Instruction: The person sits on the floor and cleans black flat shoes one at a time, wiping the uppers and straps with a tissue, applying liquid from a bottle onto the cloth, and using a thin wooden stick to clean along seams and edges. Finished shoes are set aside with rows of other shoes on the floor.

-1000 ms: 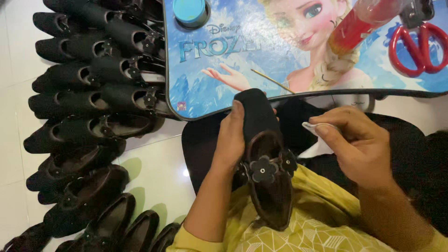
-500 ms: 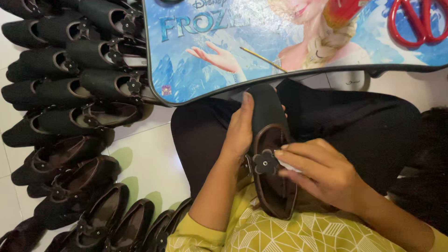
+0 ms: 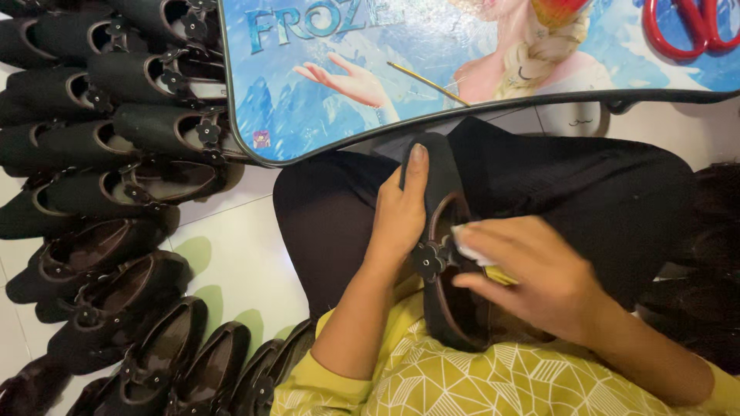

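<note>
- While the left hand point(image 3: 397, 223) grips the shoe point(image 3: 447, 254) along its left side, fingers closed round the upper and thumb stretched flat toward the toe, the shoe lies lengthwise on the person's lap, toe pointing at the table's near edge.
- The right hand point(image 3: 532, 277) curls over the shoe's opening, fingertips pinched on a small white piece point(image 3: 470, 250) pressed just inside the rim; what the piece is cannot be told.
- A dark flower ornament point(image 3: 428, 260) sits on the shoe's left rim, between the two hands and touching the left palm.
- The shoe's heel rests against the yellow patterned shirt point(image 3: 493, 381); its toe lies over the black trousers point(image 3: 586, 192).
- Beyond the toe stands a low table point(image 3: 308, 115) with a printed cartoon top and a dark rim, its near edge just above the knees.
- On the table, a thin yellow stick point(image 3: 428, 83) lies slantwise near the near edge, and red scissors point(image 3: 686, 31) lie at the far right corner, partly cut off by the frame.
- Left of the table and lap, on the pale tiled floor point(image 3: 239, 262), many dark shoes point(image 3: 116, 177) with the same flower ornaments are packed in rows, some tucked under the table's left edge, others curving round toward the person's left elbow.
</note>
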